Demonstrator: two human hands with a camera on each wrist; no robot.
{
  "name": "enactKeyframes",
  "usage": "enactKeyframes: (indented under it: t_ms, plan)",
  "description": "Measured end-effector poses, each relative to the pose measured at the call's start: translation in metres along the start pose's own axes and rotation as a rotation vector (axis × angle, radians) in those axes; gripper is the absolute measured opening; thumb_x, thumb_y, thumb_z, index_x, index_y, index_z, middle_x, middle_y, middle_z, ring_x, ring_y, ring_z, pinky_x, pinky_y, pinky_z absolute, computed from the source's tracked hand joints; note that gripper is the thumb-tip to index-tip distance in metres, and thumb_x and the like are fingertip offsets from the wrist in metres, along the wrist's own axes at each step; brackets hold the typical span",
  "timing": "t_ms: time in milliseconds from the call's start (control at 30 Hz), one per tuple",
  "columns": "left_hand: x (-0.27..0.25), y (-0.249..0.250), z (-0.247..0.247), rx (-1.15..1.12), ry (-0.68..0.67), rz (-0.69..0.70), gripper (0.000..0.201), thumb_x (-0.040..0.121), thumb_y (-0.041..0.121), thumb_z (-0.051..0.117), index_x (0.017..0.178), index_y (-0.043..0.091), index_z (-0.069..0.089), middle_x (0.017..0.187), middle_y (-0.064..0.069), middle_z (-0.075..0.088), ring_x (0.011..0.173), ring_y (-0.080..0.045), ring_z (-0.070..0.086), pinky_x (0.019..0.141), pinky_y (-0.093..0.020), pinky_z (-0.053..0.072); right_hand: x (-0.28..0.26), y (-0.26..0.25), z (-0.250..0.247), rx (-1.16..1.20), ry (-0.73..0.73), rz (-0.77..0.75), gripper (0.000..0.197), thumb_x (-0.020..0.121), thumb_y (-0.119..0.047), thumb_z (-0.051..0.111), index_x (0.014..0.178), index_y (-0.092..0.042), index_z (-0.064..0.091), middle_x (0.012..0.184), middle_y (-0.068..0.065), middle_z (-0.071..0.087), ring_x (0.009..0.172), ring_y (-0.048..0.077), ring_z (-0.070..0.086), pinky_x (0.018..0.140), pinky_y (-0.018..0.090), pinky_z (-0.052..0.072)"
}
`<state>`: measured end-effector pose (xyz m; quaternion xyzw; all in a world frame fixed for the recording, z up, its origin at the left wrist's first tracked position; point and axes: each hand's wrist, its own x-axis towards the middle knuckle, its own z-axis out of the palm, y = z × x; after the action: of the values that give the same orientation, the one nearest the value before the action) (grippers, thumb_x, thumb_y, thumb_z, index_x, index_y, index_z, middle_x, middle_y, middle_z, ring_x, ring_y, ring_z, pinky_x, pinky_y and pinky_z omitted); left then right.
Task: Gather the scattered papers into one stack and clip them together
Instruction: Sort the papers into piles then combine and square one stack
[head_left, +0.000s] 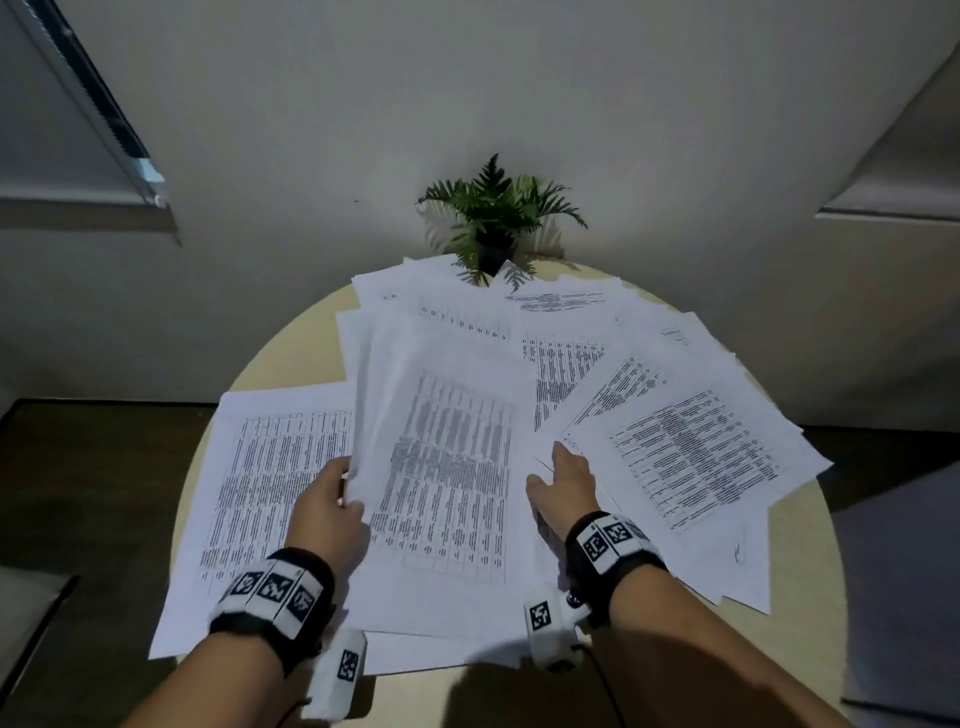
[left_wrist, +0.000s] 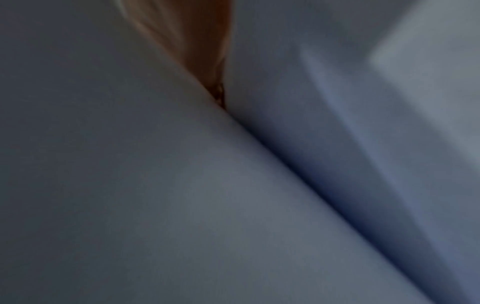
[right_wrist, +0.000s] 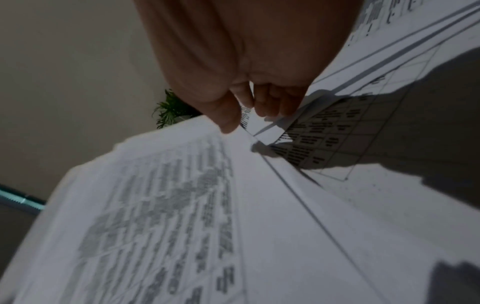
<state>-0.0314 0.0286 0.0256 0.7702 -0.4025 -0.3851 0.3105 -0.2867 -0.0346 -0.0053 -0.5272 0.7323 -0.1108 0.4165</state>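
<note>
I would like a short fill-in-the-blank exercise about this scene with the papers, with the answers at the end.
1. The left hand grips the raised bundle of papers by its ____ edge.
2. The right hand reaches toward the sheets lying on the ____ side of the table.
3. At the far edge of the table stands a potted ____.
4. The table top is ____ in shape.

Missing words: left; right; plant; round

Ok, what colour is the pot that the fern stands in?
Black or very dark: the pot shows best in the head view, at the table's far edge.
</note>
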Motion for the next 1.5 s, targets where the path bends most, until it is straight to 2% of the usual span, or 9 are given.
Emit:
enactKeyframes:
  t_ms: [167,367,600,800,1000,1167,1267,1400,1500]
  plan:
    - [-0.010,-0.002,-0.020,-0.179,-0.097,0.014,0.044,0.088,-0.012,0.042,0.114,0.022,0.052,0.103,-0.007,0.065,0.093,-0.024,0.061,0.075,-0.029,0.046,-0.018,-0.013,-0.004,0.642,-0.172,-0.099,0.051,0.095,-0.011,0.053,0.141,-0.026,0.036,0.143,-0.008,0.044,0.133,0.019,0.045,0.106,0.030,0.036]
    - [-0.009,0.043,-0.006,-0.295,-0.056,0.113,0.049,0.086,-0.014,0.041,0.102,0.031,0.054,0.103,0.002,0.066,0.101,-0.017,0.061,0.095,-0.040,0.047,-0.035,-0.051,-0.026,0.752,0.098,-0.281,0.049,0.088,-0.017,0.052,0.129,-0.042,0.047,0.132,-0.020,0.054,0.130,0.013,0.048,0.115,0.044,0.032]
    - [-0.015,0.089,0.000,-0.487,-0.063,0.206,0.050,0.088,-0.002,0.046,0.120,0.035,0.052,0.122,0.005,0.063,0.116,-0.019,0.057,0.101,-0.048,0.045,-0.071,-0.071,-0.070,0.869,0.160,-0.401,0.037,0.092,-0.001,0.051,0.113,-0.031,0.059,0.113,0.001,0.069,0.108,0.020,0.065,0.097,0.048,0.052]
    - [-0.039,0.100,0.010,-0.589,-0.106,0.200,0.053,0.085,-0.017,0.043,0.102,0.034,0.049,0.109,-0.004,0.063,0.102,-0.021,0.062,0.081,-0.041,0.053,-0.092,-0.060,-0.085,0.954,0.103,-0.406,0.049,0.085,0.017,0.052,0.120,-0.016,0.050,0.104,0.006,0.067,0.093,0.016,0.067,0.063,0.017,0.057]
    - [-0.042,0.101,0.014,-0.607,-0.103,0.239,0.052,0.084,-0.014,0.047,0.113,0.030,0.046,0.113,-0.005,0.062,0.106,-0.023,0.060,0.088,-0.045,0.052,-0.098,-0.063,-0.096,1.005,0.113,-0.482,0.067,0.079,0.024,0.042,0.128,-0.022,0.043,0.124,0.012,0.059,0.115,0.027,0.059,0.092,0.040,0.053]
    - [-0.041,0.114,0.009,-0.678,-0.040,0.349,0.040,0.079,-0.004,0.053,0.102,0.028,0.046,0.103,-0.005,0.060,0.096,-0.021,0.061,0.084,-0.042,0.052,-0.098,-0.083,-0.112,0.784,0.282,-0.754,0.083,0.084,0.016,0.043,0.133,-0.052,0.038,0.132,0.004,0.049,0.114,0.018,0.056,0.096,0.035,0.052]
    - [-0.039,0.116,0.008,-0.702,-0.048,0.366,0.036,0.079,0.000,0.050,0.107,0.022,0.044,0.102,-0.006,0.059,0.091,-0.017,0.060,0.075,-0.036,0.051,-0.094,-0.091,-0.118,0.556,0.436,-0.852,0.060,0.081,0.016,0.042,0.120,-0.027,0.057,0.118,0.003,0.053,0.112,0.011,0.052,0.100,0.041,0.047]
    - [-0.031,0.106,0.013,-0.690,-0.049,0.305,0.041,0.078,-0.003,0.051,0.112,0.019,0.041,0.106,-0.006,0.059,0.098,-0.021,0.059,0.084,-0.042,0.051,-0.094,-0.088,-0.111,0.808,0.356,-0.717,0.063,0.074,0.013,0.047,0.118,-0.031,0.048,0.123,-0.001,0.052,0.107,0.011,0.055,0.083,0.027,0.053]
    - [-0.024,0.091,0.022,-0.629,-0.062,0.216,0.044,0.084,-0.011,0.045,0.118,0.017,0.038,0.109,-0.007,0.058,0.112,-0.031,0.056,0.096,-0.049,0.047,-0.084,-0.071,-0.094,0.898,0.253,-0.485,0.069,0.072,0.012,0.048,0.115,-0.042,0.040,0.126,0.005,0.050,0.113,0.023,0.056,0.092,0.045,0.053]
